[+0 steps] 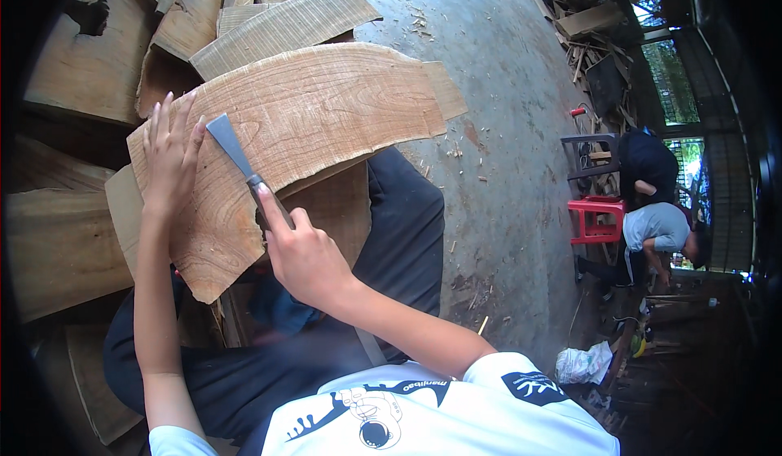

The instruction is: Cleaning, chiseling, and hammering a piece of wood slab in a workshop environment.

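A wavy-edged, light-brown wooden board (334,98) lies across my legs on other boards. My left hand (171,151) rests on its left part with fingers stretched out along the surface, near the far edge. My right hand (301,252) grips the dark handle of a flat metal scraper (235,148), index finger along the handle. The scraper's blade lies over the board just right of my left fingers, its tip pointing up-left. Part of the handle is hidden by my hand.
Rough boards (69,244) are piled left and behind. The concrete floor (497,212) has scattered chips. At right are two other people (656,236) bent over, a red plastic stool (590,220), a dark chair (586,151), a white sack (582,362) and scrap wood (590,24).
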`<state>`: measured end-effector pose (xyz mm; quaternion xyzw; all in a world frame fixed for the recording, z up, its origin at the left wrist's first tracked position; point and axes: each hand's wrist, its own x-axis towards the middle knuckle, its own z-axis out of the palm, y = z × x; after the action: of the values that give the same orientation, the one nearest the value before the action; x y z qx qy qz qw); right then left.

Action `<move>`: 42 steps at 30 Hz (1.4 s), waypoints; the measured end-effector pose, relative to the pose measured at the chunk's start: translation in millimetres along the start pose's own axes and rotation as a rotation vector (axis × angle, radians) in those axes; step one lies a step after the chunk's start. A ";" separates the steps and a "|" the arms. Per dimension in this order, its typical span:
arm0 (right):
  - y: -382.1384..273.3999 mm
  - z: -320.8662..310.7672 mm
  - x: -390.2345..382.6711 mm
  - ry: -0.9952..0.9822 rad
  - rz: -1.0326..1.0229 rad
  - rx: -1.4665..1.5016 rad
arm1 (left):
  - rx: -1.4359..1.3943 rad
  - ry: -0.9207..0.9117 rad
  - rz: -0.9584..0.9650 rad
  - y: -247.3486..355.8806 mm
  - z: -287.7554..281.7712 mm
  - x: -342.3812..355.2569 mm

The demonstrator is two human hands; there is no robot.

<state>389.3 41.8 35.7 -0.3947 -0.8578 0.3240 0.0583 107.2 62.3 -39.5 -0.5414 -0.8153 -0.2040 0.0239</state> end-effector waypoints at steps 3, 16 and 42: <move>0.7 2.9 10.8 0.001 0.003 -0.005 | 0.175 0.002 0.056 1.6 8.3 -3.4; 10.2 7.1 16.1 0.009 -0.021 0.003 | 0.167 -0.001 0.025 7.0 8.0 -1.6; 11.4 5.7 12.0 0.006 -0.001 0.014 | 0.177 -0.019 0.020 8.5 2.6 -2.9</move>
<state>386.4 52.9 22.5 -0.3950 -0.8556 0.3285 0.0638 116.5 63.5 -40.0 -0.5474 -0.8248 -0.1258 0.0658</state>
